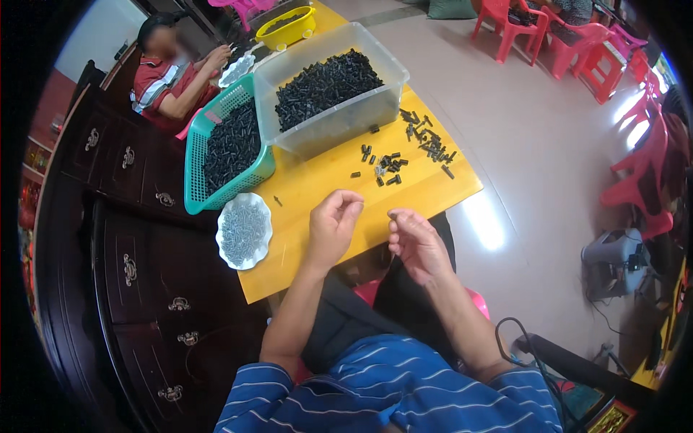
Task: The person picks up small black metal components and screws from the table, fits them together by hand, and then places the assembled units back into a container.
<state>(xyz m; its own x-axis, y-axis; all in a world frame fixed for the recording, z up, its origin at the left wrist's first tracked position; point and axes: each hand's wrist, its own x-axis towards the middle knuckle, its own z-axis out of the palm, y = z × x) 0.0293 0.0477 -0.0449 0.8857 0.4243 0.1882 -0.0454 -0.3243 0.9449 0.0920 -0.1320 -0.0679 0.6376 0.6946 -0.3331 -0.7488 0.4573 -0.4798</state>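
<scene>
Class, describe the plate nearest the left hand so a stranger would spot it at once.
Find the yellow table, then the green basket along its left side. Just below that basket in the picture sits a white wavy-rimmed plate, set apart by its small silvery pieces, where the basket holds black pieces.

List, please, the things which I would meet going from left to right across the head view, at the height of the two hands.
Dark cabinet → white plate → left hand → right hand → grey container.
</scene>
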